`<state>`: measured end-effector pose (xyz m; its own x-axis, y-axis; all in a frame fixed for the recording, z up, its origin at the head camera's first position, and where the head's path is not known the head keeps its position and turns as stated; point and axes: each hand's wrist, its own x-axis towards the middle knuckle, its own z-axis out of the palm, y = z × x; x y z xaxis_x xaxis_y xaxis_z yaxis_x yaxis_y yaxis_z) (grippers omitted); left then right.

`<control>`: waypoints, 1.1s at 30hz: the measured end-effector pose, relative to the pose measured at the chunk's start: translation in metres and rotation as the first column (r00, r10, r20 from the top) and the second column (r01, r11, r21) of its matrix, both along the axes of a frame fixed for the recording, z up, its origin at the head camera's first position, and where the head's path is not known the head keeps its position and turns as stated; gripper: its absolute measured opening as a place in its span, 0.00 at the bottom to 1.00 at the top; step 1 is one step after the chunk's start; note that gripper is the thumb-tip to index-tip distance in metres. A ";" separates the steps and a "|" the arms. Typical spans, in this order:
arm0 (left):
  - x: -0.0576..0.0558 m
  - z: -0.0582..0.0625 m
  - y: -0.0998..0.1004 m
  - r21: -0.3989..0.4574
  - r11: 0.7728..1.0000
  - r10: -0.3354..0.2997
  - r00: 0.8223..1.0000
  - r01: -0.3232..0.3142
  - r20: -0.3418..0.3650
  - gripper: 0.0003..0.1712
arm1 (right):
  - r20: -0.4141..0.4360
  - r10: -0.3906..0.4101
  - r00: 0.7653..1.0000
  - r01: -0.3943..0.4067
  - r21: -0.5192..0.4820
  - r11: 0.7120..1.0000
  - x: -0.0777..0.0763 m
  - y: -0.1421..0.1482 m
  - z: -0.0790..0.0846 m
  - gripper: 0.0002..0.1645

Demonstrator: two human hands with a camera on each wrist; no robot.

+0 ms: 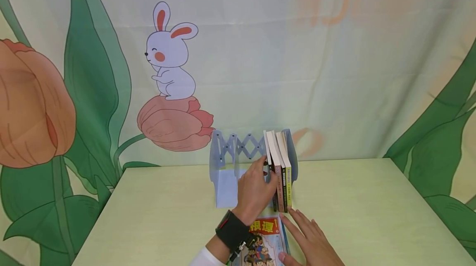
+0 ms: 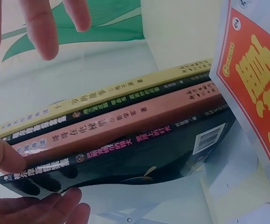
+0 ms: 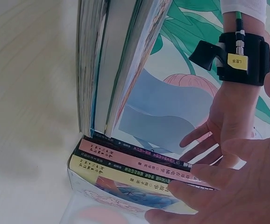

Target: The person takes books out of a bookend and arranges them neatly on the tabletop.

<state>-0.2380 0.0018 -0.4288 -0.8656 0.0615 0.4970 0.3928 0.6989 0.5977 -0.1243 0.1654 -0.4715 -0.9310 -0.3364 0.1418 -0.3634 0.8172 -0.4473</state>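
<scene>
Several slim books stand upright in a pale blue expandable bookend, against its right end. My left hand reaches to the left end of this row. In the left wrist view its thumb lies at the top of the spines, its fingertips against the cover of a black book; it pinches that book. Beside it are a pink book and a yellow book. My right hand is spread with straight fingers, near the foot of the row and beside a comic-style book with a red title band.
In the right wrist view, the comic-style book is part of a stack of books. Lattice arms span the back of the bookend. A pale green table meets a printed cloth backdrop behind.
</scene>
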 end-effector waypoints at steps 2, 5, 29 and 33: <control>-0.001 -0.001 0.001 -0.016 1.000 0.011 1.000 -0.011 -0.001 0.28 | 0.009 0.000 1.000 0.000 -0.001 1.000 0.000 0.000 0.000 0.45; -0.003 -0.001 0.001 -0.040 0.999 0.019 1.000 -0.019 -0.004 0.29 | -0.006 0.006 1.000 -0.006 -0.002 1.000 0.000 0.001 -0.001 0.45; -0.010 0.002 0.007 -0.170 0.985 -0.021 0.993 0.041 0.120 0.31 | 0.062 0.026 0.998 -0.023 -0.040 0.999 -0.002 0.003 0.003 0.46; -0.009 0.002 0.008 -0.139 0.989 -0.033 0.990 0.052 0.140 0.31 | 0.106 0.023 0.994 -0.019 -0.044 0.999 -0.002 0.002 0.005 0.47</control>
<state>-0.2472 0.0096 -0.4268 -0.9201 0.1609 0.3571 0.3450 0.7648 0.5442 -0.1264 0.1677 -0.4662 -0.9344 -0.3517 0.0576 -0.3289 0.7889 -0.5190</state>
